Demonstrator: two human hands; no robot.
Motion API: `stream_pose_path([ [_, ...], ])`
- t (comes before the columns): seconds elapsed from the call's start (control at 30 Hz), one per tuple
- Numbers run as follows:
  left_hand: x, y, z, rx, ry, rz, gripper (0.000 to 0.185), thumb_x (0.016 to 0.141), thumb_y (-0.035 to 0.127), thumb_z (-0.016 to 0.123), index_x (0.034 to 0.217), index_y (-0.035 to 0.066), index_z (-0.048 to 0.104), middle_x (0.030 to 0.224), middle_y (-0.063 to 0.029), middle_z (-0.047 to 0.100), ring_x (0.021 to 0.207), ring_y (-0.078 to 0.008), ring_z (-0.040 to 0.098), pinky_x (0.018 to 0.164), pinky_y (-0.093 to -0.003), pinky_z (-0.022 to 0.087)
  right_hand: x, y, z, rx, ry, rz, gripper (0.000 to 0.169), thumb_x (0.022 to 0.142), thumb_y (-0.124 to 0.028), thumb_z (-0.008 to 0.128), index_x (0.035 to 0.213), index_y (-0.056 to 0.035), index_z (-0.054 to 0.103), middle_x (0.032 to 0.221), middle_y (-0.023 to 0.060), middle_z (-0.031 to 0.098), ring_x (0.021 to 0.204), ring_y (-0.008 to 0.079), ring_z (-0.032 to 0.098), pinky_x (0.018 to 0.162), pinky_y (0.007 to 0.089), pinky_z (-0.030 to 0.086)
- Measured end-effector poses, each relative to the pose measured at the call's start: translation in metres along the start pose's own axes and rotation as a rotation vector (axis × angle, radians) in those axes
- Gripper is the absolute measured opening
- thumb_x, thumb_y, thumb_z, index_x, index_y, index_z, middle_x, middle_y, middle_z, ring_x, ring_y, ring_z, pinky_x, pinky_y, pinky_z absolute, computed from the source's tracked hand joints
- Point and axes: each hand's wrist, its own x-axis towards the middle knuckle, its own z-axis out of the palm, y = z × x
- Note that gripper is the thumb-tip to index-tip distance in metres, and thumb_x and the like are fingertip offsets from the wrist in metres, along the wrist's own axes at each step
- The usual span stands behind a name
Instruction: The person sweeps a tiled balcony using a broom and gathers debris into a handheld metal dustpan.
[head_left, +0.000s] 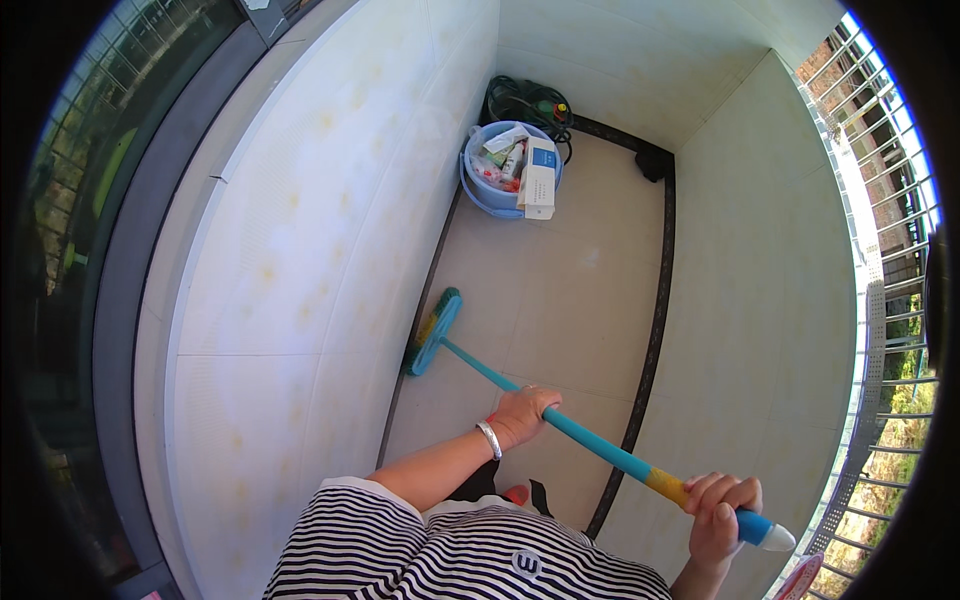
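A floor brush (436, 332) with a turquoise head and green and yellow bristles lies against the foot of the left wall. Its long turquoise handle (600, 442) slants down to the right across my body. My left hand (525, 415), with a silver bangle at the wrist, grips the handle at about its middle. Near the handle's blue and white end, my right hand (721, 510) is closed around it, just past a yellow band. The bristle tips are partly hidden by the brush head.
A blue bucket (499, 201) holding packets and a white box (537, 180) stands at the far left. Behind it lies a coiled black hose or cable (525, 97). Tiled walls enclose the narrow floor (577, 300); metal bars (900, 285) line the right, a dark-framed window the left.
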Motion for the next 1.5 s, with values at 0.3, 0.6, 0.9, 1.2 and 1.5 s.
stream_pose_path([
  [0.3,0.051,0.059,0.022,-0.188,0.005,0.180,0.005,0.080,0.013,0.055,0.077,0.015,0.052,0.074,-0.0055,0.061,0.073,-0.0307,0.059,0.056,-0.0415,0.046,0.047,-0.045,-0.027,0.022,-0.072,-0.154,0.031,0.086,-0.029,0.066,0.075,-0.0136,0.041,0.054,0.0004,0.049,0.048,0.0120,0.051,0.063,0.0307,0.048],
  [0.6,0.167,-0.059,-0.040,0.132,0.262,0.065,0.007,0.078,0.008,0.059,0.078,0.015,0.060,0.078,-0.0059,0.063,0.077,-0.0298,0.059,0.064,-0.0410,0.049,0.124,0.044,0.003,0.068,-0.096,-0.003,0.022,0.085,-0.009,0.059,0.078,-0.0098,0.039,0.069,0.0040,0.051,0.073,0.0187,0.054,0.092,0.0437,0.044],
  [0.9,0.157,0.055,0.070,-0.107,-0.119,0.185,0.010,0.078,0.006,0.060,0.080,0.016,0.061,0.084,-0.0050,0.065,0.084,-0.0292,0.060,0.070,-0.0406,0.050,0.058,-0.018,-0.047,-0.126,0.391,0.038,0.017,0.086,-0.012,0.054,0.077,-0.0100,0.040,0.062,0.0031,0.046,0.064,0.0153,0.052,0.084,0.0394,0.047],
  [1.2,0.083,0.114,0.033,-0.121,-0.338,0.273,0.004,0.079,0.012,0.059,0.082,0.015,0.060,0.082,-0.0054,0.065,0.085,-0.0271,0.062,0.066,-0.0413,0.050,0.009,-0.076,-0.066,-0.090,0.139,-0.155,0.020,0.087,-0.014,0.058,0.076,-0.0118,0.041,0.060,0.0037,0.050,0.061,0.0145,0.055,0.081,0.0390,0.049],
  [1.5,0.071,0.035,0.072,0.036,-0.310,0.212,0.017,0.080,0.012,0.061,0.096,0.013,0.067,0.093,-0.0094,0.067,0.093,-0.0320,0.062,0.079,-0.0413,0.051,-0.011,-0.018,-0.089,-0.014,0.136,0.112,0.020,0.083,-0.001,0.059,0.075,-0.0080,0.042,0.067,0.0068,0.056,0.071,0.0206,0.060,0.085,0.0438,0.049],
])
